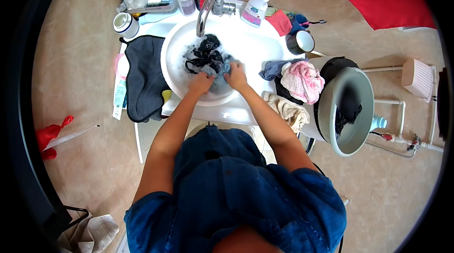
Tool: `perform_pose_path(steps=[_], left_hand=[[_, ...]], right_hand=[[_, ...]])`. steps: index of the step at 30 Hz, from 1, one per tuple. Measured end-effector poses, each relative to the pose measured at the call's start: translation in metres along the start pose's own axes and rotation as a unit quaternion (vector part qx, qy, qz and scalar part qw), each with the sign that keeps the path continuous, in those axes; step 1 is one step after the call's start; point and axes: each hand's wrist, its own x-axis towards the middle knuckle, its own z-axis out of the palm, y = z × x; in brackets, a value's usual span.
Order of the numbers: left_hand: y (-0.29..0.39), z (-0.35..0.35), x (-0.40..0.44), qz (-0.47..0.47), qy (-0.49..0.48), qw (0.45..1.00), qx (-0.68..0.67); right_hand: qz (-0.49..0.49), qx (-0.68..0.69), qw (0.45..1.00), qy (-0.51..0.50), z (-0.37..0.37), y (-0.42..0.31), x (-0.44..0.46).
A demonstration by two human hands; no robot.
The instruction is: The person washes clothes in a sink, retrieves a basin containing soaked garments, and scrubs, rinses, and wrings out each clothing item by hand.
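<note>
Watching from afar, I'm seeing my right hand [235, 76] curling closed around soaked grey-blue cloth [220, 77] in the round white basin [239, 47], my left hand [202, 83] hiding its closure, and slick white suds [189, 54] could be loosening that grip.

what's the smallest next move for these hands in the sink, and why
Probably bring the left hand and right hand together to rub the wet grey-blue cloth between them: both appear to touch it, slightly apart, in the round white basin's sudsy water, while the bunched black cloth lies just beyond.
</note>
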Motion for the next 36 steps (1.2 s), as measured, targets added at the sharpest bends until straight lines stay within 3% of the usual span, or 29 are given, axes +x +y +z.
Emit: perform_pose_path(steps=[2, 6, 9, 11, 14, 15, 18, 20, 21, 23, 24, 26, 28, 30, 32, 33, 36], left_hand=[[0.002, 0.0, 0.001, -0.028, -0.063, 0.998, -0.01], [0.005, -0.001, -0.007, -0.15, -0.094, 0.954, -0.242], [0.01, -0.002, -0.011, -0.226, -0.107, 0.89, -0.382], [0.006, -0.008, -0.01, -0.254, -0.157, 0.828, -0.475], [0.011, -0.016, -0.022, -0.111, -0.16, 0.736, -0.648], [0.013, -0.021, -0.017, -0.046, -0.282, 0.614, -0.736], [0.035, -0.018, -0.022, -0.071, -0.105, 0.686, -0.716], [0.056, -0.023, -0.035, -0.032, -0.086, 0.722, -0.686], [0.081, -0.03, -0.057, -0.015, -0.073, 0.745, -0.663], [0.095, -0.032, -0.07, -0.015, -0.082, 0.768, -0.635], [0.096, -0.033, -0.072, -0.015, -0.097, 0.745, -0.66], [0.097, -0.039, -0.075, -0.013, -0.133, 0.696, -0.706], [0.088, -0.04, -0.068, -0.029, -0.14, 0.696, -0.704], [0.087, -0.048, -0.074, -0.096, -0.14, 0.698, -0.696], [0.086, -0.052, -0.071, 0.042, -0.222, 0.706, -0.671], [0.085, -0.054, -0.069, 0.111, -0.26, 0.701, -0.654], [0.085, -0.056, -0.059, 0.138, -0.273, 0.682, -0.664]], right_hand=[[-0.04, -0.101, 0.993, -0.035, 0.013, 0.0, 0.001], [-0.02, -0.123, 0.992, -0.027, 0.04, 0.002, 0.018], [-0.004, 0.082, 0.993, -0.09, 0.002, -0.025, 0.018], [-0.102, 0.229, 0.966, -0.065, -0.014, -0.047, 0.004], [-0.178, 0.334, 0.919, -0.109, -0.064, -0.089, -0.036], [-0.155, 0.347, 0.921, -0.083, -0.068, -0.089, -0.04], [-0.072, 0.42, 0.905, -0.01, -0.063, -0.081, -0.04], [0.005, 0.505, 0.862, 0.038, -0.042, -0.055, -0.017], [0.038, 0.638, 0.769, -0.012, -0.045, -0.056, -0.014], [0.047, 0.717, 0.683, -0.134, -0.074, -0.067, -0.023], [0.05, 0.749, 0.633, -0.191, -0.088, -0.072, -0.026], [-0.05, 0.663, 0.736, -0.13, -0.092, -0.075, -0.025], [-0.192, 0.533, 0.824, -0.017, -0.09, -0.077, -0.022], [-0.219, 0.436, 0.872, 0.04, -0.099, -0.093, -0.034], [-0.361, 0.299, 0.871, 0.147, -0.097, -0.103, -0.041], [-0.382, 0.272, 0.868, 0.165, -0.099, -0.11, -0.049], [-0.449, 0.19, 0.849, 0.204, -0.098, -0.127, -0.063]])
